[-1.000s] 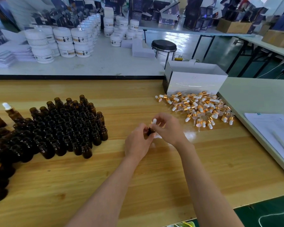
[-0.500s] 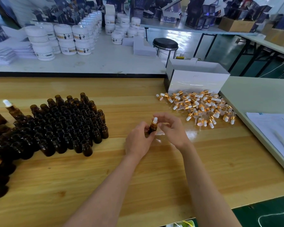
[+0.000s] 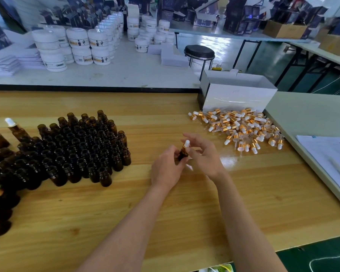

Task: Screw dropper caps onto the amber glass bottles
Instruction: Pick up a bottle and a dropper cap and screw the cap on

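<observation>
Here, one amber bottle (image 3: 183, 153) is held upright over the middle of the wooden table (image 3: 126, 213), with a white-bulbed dropper cap (image 3: 187, 143) on its neck. The left hand (image 3: 166, 169) wraps its fingers round the bottle's body. The right hand (image 3: 204, 156) sits just beside the cap, fingers loosely spread; its thumb possibly touches the collar, though that is hidden. Uncapped bottles (image 3: 77, 150) crowd the left, and loose dropper caps (image 3: 241, 128) lie heaped to the right before a white box (image 3: 238, 96).

Bright, even light — glare on table (image 3: 227, 160), edges warped, bg soft.
</observation>
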